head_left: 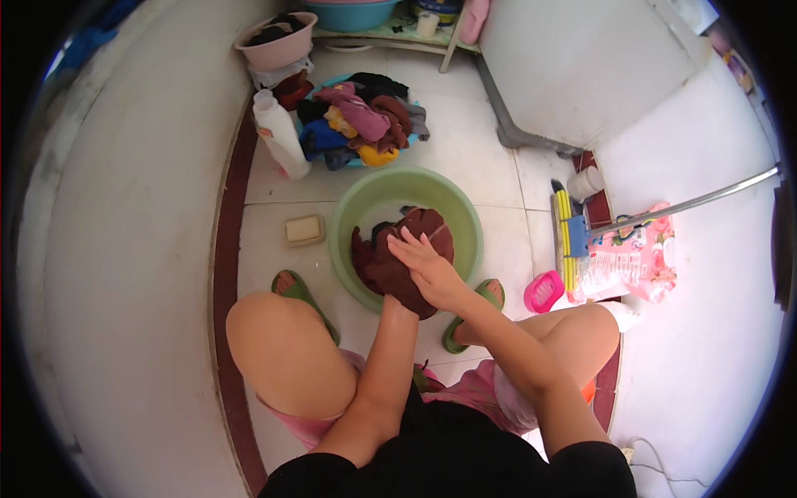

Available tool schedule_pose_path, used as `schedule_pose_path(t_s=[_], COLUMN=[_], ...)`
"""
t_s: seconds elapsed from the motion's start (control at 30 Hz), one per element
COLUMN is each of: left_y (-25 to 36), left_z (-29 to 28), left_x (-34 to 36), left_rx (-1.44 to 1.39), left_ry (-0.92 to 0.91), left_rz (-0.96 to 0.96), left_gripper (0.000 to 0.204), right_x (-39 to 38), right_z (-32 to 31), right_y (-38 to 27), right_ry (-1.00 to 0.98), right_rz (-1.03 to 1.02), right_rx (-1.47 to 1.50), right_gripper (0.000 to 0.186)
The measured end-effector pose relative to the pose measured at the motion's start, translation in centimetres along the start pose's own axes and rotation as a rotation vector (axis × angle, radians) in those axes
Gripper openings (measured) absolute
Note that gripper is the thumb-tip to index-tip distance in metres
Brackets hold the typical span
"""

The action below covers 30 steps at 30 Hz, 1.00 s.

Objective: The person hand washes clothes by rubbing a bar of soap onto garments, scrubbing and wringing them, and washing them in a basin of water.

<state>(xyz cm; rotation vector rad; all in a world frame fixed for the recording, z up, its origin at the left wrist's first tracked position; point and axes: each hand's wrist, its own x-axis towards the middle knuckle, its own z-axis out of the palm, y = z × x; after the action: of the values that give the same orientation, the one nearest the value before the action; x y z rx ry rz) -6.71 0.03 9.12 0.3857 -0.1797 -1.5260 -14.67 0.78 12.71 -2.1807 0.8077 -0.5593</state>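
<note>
A dark brown-red piece of clothing (386, 272) with pale seams lies bunched over the near side of a light green basin (465, 212), its exact kind unclear. My left forearm (392, 344) runs up to the cloth, which covers my left hand, hiding those fingers. On top of the fabric rests my right hand (427, 267), fingers stretched out and slightly apart, palm against the cloth. Some darker cloth shows behind it inside the basin. To the left of the basin, a pale bar of soap (305, 229) sits in a dish on the tiles.
Beyond the basin a blue tub holds piled clothes (361, 120), with a white bottle (282, 137) beside it. A pink basin (278, 43) and a low shelf (398, 35) stand farther back. At right are a mop (574, 236), a pink brush-like item (544, 291) and a pink bag (639, 257).
</note>
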Motion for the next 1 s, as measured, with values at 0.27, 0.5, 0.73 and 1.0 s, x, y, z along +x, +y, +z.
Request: schedule_pose_path(t_s=[0.27, 0.5, 0.73, 1.0], left_y=[0.4, 2.9, 1.1, 4.2], left_z=[3.0, 3.7, 2.8, 10.0], left_x=[-2.5, -4.0, -3.7, -6.6], left_rx=[0.250, 0.491, 0.084, 0.938], left_ry=[-0.109, -0.174, -0.270, -0.317], left_rz=[0.044, 0.117, 0.091, 0.388], left_gripper=[0.031, 0.030, 0.029, 0.019], right_x=[2.2, -0.8, 1.0, 1.0], right_z=[-4.0, -0.6, -2.6, -6.1], right_y=[5.7, -3.1, -3.7, -3.8], right_ry=[0.143, -0.151, 0.332, 0.893], right_rz=[0.388, -0.101, -0.065, -0.055], right_rx=[-0.217, -0.293, -0.008, -0.679], right_gripper=[0.044, 0.052, 0.019, 0.024])
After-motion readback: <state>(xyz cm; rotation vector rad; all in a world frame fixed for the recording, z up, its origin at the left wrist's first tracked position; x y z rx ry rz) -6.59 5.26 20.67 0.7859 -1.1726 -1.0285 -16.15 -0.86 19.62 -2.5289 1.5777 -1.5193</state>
